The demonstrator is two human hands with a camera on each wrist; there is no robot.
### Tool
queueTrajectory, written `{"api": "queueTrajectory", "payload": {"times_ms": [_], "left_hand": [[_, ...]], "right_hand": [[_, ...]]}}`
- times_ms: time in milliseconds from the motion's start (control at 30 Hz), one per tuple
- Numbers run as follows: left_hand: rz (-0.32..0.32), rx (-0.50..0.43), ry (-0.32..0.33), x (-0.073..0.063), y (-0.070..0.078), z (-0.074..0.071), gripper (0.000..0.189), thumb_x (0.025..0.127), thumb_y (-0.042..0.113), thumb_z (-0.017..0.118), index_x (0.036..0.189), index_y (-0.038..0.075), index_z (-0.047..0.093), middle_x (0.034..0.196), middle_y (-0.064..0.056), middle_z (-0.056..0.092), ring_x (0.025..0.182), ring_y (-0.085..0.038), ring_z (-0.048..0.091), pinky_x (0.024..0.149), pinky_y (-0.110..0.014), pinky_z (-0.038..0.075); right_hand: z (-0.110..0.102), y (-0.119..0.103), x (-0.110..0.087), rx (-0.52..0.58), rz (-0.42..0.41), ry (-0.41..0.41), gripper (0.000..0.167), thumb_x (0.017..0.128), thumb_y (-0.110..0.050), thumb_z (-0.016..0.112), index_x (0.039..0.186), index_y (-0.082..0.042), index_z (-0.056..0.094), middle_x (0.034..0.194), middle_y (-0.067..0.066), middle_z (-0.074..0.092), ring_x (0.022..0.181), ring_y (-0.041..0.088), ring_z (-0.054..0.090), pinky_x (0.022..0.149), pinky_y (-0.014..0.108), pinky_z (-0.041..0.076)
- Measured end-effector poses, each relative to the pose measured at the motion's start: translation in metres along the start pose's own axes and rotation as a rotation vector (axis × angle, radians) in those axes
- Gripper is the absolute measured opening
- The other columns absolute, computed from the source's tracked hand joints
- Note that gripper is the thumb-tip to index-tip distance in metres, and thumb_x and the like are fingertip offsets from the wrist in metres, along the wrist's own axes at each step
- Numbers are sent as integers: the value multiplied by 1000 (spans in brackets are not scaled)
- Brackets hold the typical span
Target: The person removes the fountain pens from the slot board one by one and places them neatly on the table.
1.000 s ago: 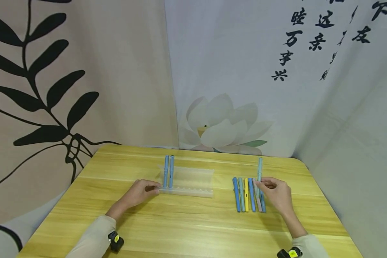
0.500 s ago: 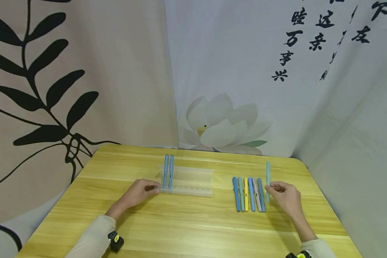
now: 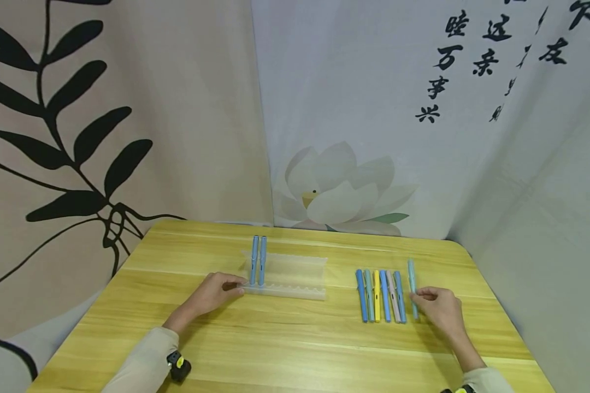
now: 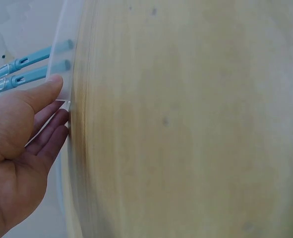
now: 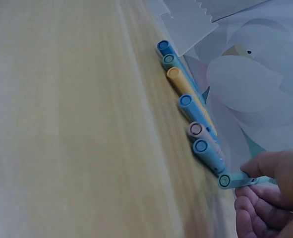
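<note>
On the right side of the table (image 3: 285, 344), just beyond the near-parallel row of six pens (image 3: 385, 297), the light green pen (image 3: 411, 273) stands out from the others, apart from the blue one at the row's end in the head view; the right hand (image 3: 441, 310) pinches it between thumb and fingers partway along its length, though I cannot tell whether its lower end touches the table; on the other side, the left hand (image 3: 216, 292) is clamped on the left end of the clear holder (image 3: 295, 273), thumb on top, near two blue pens (image 3: 253, 261) set side by side in it; the light green pen looks light and stiff, with a smooth barrel that may slip or roll if pinched too near an end, so the middle seems the best place to take hold; the clear holder appears thin and light, likely to slide or flex if pushed, and its end, clear of the notches, seems a sensible place to steady it.
</note>
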State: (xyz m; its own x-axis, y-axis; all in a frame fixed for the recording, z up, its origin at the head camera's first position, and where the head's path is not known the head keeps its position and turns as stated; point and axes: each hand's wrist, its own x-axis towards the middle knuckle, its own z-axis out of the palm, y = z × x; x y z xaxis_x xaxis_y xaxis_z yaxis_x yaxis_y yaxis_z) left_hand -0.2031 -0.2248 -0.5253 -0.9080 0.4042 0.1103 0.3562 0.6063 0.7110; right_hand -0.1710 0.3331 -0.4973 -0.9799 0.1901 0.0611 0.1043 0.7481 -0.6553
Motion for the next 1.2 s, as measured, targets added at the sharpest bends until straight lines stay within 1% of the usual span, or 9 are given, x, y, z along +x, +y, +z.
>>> {"api": "queueTrajectory", "payload": {"times_ms": [200, 500, 633, 867, 1000, 1100, 1200], "left_hand": [[-12, -7, 4, 0, 2, 0, 29, 100, 18, 68, 126, 4, 72, 124, -12, 72, 115, -30, 68, 97, -48, 56], [-3, 2, 0, -1, 1, -1, 29, 100, 17, 68, 125, 4, 72, 123, -12, 73, 114, -30, 68, 97, -48, 56], [5, -5, -4, -1, 1, -2, 28, 100, 16, 68, 125, 4, 73, 122, -11, 73, 112, -28, 69, 96, -47, 57], [5, -5, -3, 0, -1, -1, 28, 100, 17, 68, 125, 5, 73, 122, -10, 73, 112, -28, 69, 95, -46, 57], [7, -11, -4, 0, -1, -2, 29, 100, 18, 68, 125, 5, 73, 123, -11, 73, 113, -28, 68, 96, -47, 57], [9, -16, -5, -1, -1, -2, 29, 100, 19, 68, 126, 5, 72, 123, -10, 73, 114, -29, 68, 96, -47, 56], [9, -15, -6, -1, -1, -2, 30, 100, 19, 68, 126, 5, 72, 124, -10, 73, 114, -29, 68, 97, -47, 56]], "right_hand": [[3, 8, 2, -31, 29, -26, 34, 90, -31, 78, 99, 2, 78, 87, 10, 77, 74, 16, 66, 60, 28, 49], [5, 9, 4, -72, 16, -19, 29, 89, -30, 78, 93, -1, 80, 90, 13, 77, 83, 26, 69, 65, 32, 50], [5, 6, 4, -81, 27, -28, 30, 89, -30, 78, 94, -1, 80, 91, 14, 77, 85, 29, 70, 65, 34, 50], [6, 3, 3, -89, 36, -36, 30, 90, -30, 78, 95, 0, 80, 92, 14, 78, 89, 34, 71, 72, 42, 54], [6, 3, 2, -80, 44, -47, 30, 89, -30, 78, 95, 0, 80, 92, 14, 77, 86, 31, 70, 68, 37, 52], [5, 2, 2, -70, 57, -60, 33, 91, -33, 77, 97, 0, 79, 94, 15, 77, 86, 29, 69, 66, 33, 50], [3, 0, 1, -62, 49, -58, 36, 93, -35, 76, 100, 0, 79, 95, 15, 77, 86, 27, 69, 66, 32, 50]]}}
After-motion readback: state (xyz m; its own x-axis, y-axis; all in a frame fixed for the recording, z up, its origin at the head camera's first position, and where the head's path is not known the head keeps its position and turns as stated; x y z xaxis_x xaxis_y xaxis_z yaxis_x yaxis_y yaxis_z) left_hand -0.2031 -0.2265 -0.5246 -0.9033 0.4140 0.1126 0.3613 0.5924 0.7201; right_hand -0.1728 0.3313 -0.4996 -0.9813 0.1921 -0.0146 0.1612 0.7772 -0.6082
